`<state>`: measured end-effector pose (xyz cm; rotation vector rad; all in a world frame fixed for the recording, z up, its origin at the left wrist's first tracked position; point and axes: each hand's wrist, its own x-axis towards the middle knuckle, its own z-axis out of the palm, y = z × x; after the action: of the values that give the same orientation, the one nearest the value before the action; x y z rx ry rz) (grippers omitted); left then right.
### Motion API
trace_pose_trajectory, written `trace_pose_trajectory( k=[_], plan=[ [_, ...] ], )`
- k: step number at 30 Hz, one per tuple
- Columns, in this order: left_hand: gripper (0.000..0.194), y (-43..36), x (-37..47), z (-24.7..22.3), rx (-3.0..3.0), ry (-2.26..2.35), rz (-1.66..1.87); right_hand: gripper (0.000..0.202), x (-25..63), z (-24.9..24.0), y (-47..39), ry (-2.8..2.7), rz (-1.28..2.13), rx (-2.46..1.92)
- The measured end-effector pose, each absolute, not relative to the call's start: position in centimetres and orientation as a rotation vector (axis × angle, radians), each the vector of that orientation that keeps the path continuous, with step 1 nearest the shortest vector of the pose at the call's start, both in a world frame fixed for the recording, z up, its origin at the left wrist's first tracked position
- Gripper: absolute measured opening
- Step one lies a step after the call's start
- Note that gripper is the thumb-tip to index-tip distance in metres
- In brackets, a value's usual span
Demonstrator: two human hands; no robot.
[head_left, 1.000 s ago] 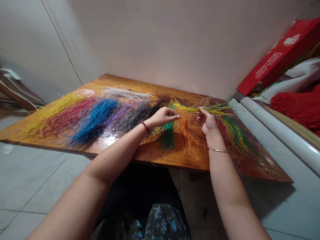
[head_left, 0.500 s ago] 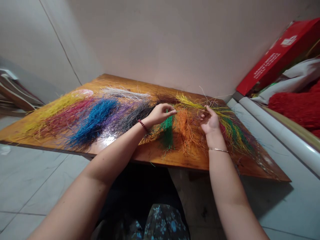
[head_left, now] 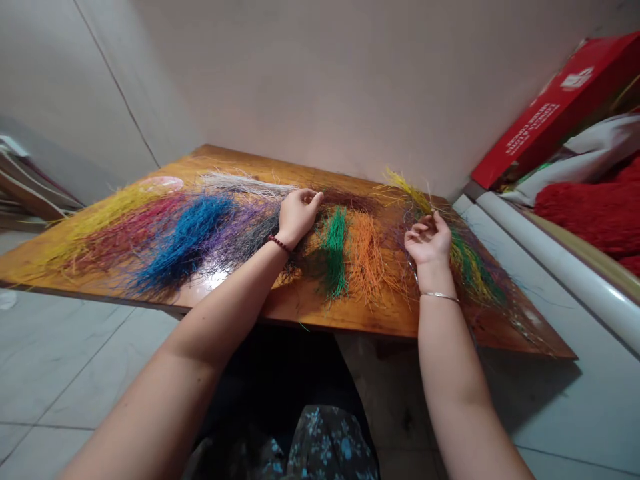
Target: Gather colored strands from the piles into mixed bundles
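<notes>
My right hand (head_left: 429,243) pinches a bundle of thin yellow strands (head_left: 403,187) between thumb and fingers, its loose ends fanning out toward the wall. Below that hand, green and yellow strands (head_left: 473,267) spread over the right of the table. My left hand (head_left: 299,213) is closed, thumb against fingers, over the table's middle; whatever its fingertips hold is too small to make out. Dark brown strands (head_left: 347,195) lie just right of those fingertips. Nearer me are a green bunch (head_left: 336,253) and an orange bunch (head_left: 367,257), side by side. Grey-black strands (head_left: 250,240) lie partly behind my left wrist.
The wooden table (head_left: 310,303) stands against a wall. On its left lie yellow (head_left: 107,217), red (head_left: 133,230), blue (head_left: 187,243), purple (head_left: 235,227) and white (head_left: 245,183) strands. A red box (head_left: 545,113) and red fluffy material (head_left: 590,213) are at the right.
My left hand has moved left and away from me, off the green bunch. My right hand has shifted slightly right, and the yellow bundle has swung right and tilted up.
</notes>
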<state>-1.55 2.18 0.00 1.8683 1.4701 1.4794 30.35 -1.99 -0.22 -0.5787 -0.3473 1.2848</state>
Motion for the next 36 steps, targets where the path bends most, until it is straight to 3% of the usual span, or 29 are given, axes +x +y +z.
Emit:
trace_pose_trajectory(
  k=[11,17,26,36],
  plan=[
    [0.031,-0.7,-1.1,0.4,2.274,1.926,0.76,0.013,30.1,-0.3,-1.9,-0.376,1.306,-0.583],
    [0.032,-0.2,-1.1,-0.2,2.312,1.9,0.747,0.014,29.8,-0.3,-2.0,-0.413,1.309,-0.61],
    [0.037,-0.5,-1.1,0.5,2.269,1.831,1.084,0.015,29.5,-0.2,-2.1,-0.409,1.287,-0.636],
    [0.034,-0.7,-1.0,0.4,2.355,1.93,0.802,0.016,29.5,-0.2,-2.0,-0.404,1.302,-0.627]
  ],
)
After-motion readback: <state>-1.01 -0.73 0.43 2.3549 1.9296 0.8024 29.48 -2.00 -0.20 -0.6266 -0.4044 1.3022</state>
